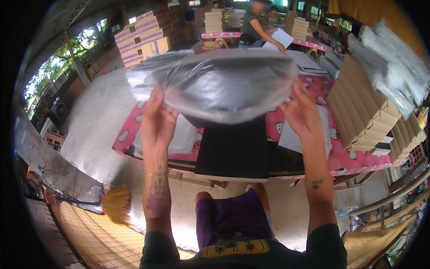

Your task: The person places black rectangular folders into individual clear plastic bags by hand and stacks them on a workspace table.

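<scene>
A clear plastic bag [224, 89] is stretched wide between my two hands, above the table, its near edge bowed and slightly blurred. My left hand [157, 114] grips its left side with bent fingers. At the opposite side my right hand [302, 107] pinches the plastic. Below the bag a black flat board [230, 150] lies with its near end at the table's front edge; the bag covers its far part. White sheets lie by each hand: a plastic-looking stack [181, 136] on the left, and a white sheet [295, 136] under my right forearm.
The table has a pink patterned cover [123, 134]. Folded brown cardboard boxes [363, 107] stand at right, with bundled clear plastic [394, 67] above. More cartons [143, 38] are stacked far left. Across the table a person [255, 27] handles a white sheet [280, 39]. A broom [115, 205] lies at lower left.
</scene>
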`<state>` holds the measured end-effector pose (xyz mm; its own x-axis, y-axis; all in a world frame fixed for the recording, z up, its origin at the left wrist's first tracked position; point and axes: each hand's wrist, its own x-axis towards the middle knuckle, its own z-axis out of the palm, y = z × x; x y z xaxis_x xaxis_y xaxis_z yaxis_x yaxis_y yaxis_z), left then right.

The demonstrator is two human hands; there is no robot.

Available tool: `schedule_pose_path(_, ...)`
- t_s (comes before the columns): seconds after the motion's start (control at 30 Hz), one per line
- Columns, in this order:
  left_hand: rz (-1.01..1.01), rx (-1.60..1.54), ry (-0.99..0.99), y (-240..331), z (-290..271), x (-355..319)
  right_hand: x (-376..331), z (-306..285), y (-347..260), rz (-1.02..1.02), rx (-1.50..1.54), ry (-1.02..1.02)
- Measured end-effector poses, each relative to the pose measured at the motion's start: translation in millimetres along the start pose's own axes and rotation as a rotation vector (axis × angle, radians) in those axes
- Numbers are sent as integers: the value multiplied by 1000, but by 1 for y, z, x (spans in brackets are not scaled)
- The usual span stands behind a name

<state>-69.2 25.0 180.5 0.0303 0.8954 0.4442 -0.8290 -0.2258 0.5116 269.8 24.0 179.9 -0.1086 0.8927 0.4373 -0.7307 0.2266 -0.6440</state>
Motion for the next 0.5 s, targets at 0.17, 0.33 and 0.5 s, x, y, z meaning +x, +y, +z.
schedule_pose_path(0.17, -96, -45, 115, -37, -88, 49, 55, -59, 64, 211, 166, 256)
schedule_pose_path(0.33, -246, 5, 452, -92, -191, 18, 39, -138, 143, 328, 198, 449)
schedule_pose_path(0.5, -478, 652, 545, -109, -213, -11, 9, -184, 154, 423, 82, 577)
